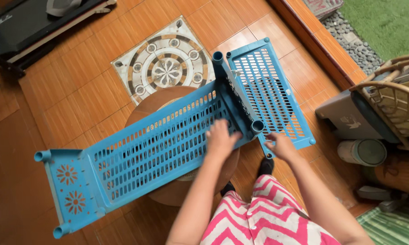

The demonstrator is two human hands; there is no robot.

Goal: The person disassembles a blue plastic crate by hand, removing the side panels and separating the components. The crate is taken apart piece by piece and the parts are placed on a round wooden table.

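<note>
Long blue slotted shelf panel point(154, 145): lies flat across a round wooden stool, reaching from the lower left up to the hands; it looks already joined at its far end to the end panel with orange flower prints point(70, 190).
Second blue slotted panel point(270, 97): stands out at an angle from the near end of the long one, meeting it along a bar with two open tube sockets point(257, 126); by my judgement this joint is the one in hand, and I cannot tell whether it is fully seated.
Left to do: no posts or further tiers show, so the rack seems only partly put together.
Round wooden stool point(177, 190): serves as the bench, mostly hidden under the long panel.
Left hand point(220, 138): its grip is spread flat, palm down on the long panel beside the joint, closed on nothing.
Right hand point(280, 145): fingers curled at the lower edge of the second panel; whether they pinch it I cannot tell.
Around: orange tiled floor point(68, 104) with a patterned medallion tile point(166, 61); a rattan chair point(395, 95) and a grey bin point(345, 118) crowd the right side, close to the second panel.
</note>
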